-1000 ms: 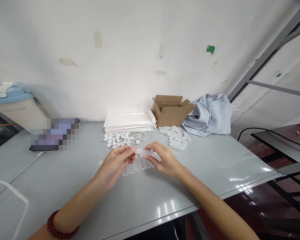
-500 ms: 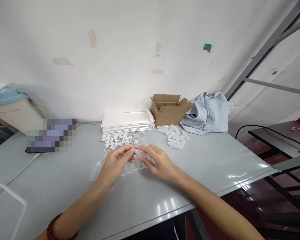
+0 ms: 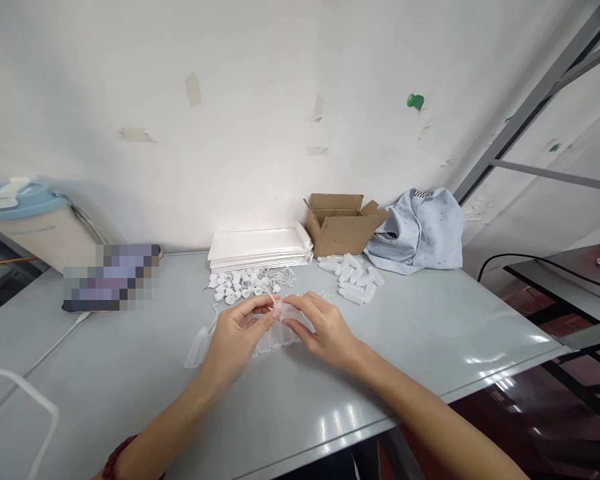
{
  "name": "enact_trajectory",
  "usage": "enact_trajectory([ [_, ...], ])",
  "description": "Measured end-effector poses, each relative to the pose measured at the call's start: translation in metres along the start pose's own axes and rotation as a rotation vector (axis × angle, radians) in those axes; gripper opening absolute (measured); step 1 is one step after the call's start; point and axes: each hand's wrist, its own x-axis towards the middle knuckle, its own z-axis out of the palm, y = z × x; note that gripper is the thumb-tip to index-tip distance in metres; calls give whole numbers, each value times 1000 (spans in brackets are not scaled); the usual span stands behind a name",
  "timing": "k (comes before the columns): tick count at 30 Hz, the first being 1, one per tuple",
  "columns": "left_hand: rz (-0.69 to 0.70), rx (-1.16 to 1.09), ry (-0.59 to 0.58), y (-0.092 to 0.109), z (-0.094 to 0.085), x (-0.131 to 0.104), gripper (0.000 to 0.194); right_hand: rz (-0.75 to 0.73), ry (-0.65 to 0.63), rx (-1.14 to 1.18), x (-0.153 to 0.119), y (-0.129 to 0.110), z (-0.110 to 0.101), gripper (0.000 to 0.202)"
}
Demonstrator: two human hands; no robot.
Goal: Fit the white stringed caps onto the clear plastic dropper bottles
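Observation:
My right hand (image 3: 325, 327) is closed around a small translucent plastic tube (image 3: 290, 311), thumb below and fingers above. At the tube's left end my left hand (image 3: 237, 337) pinches a thin white cord (image 3: 273, 299); its fingertips hide whether a cap sits there. Under both hands a row of similar translucent tubes (image 3: 275, 341) lies on the table, partly covered. One more tube (image 3: 198, 348), with a cord at its top, rests left of my left hand. Behind my hands are a pile of white caps (image 3: 235, 287) and a tangle of white cords (image 3: 281, 275).
Loose translucent tubes (image 3: 357, 287) lie at right, before an open cardboard box (image 3: 343, 235). White padded envelopes (image 3: 260, 245) are stacked by the wall. A light blue cloth bag (image 3: 420, 233) sits beside the box. A pixelated phone-like device (image 3: 113, 277) and a blue-lidded container (image 3: 45, 223) stand left.
The view has shifted slightly, so everything sits a little lower and further right. My fingertips remain together at the tube's end, where the cord now points more upward.

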Motion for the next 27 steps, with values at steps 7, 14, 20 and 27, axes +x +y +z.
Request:
enact_trajectory([
  [7,-69,15,-6,0,-1,-1,32,11,-15,0,1,-1,-1,18],
  [14,-82,-18,-25,3,-1,-1,31,-6,-13,-28,0,0,0,16],
  [20,-94,21,-108,4,-4,-2,33,-15,23,0,-1,-1,3,17],
  [27,-13,82,-194,8,-7,0,31,36,35,63,-2,-5,4,22],
])
